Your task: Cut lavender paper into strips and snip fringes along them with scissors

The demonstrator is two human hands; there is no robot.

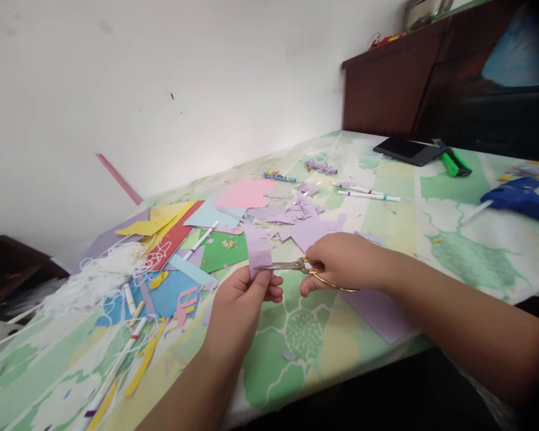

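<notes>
My left hand (247,296) pinches the lower end of a purple paper strip (258,244) between thumb and fingers. From the right, my right hand (336,263) grips a pair of scissors (302,265) by its gold handles. The scissor blades reach the right edge of the strip, just above my left thumb. Beneath my right wrist lies a larger purple sheet (381,311), partly covered by the forearm. Behind the hands are purple paper scraps (312,230), some with fringed edges.
At left, tangled white string (112,269) lies over coloured paper, with a green sheet (224,251), markers (202,240) and yellow strips nearby. Toward the back right sit more markers (368,196), a dark tablet-like device (408,151), a green-and-black tool (455,163) and a blue glue gun (521,197).
</notes>
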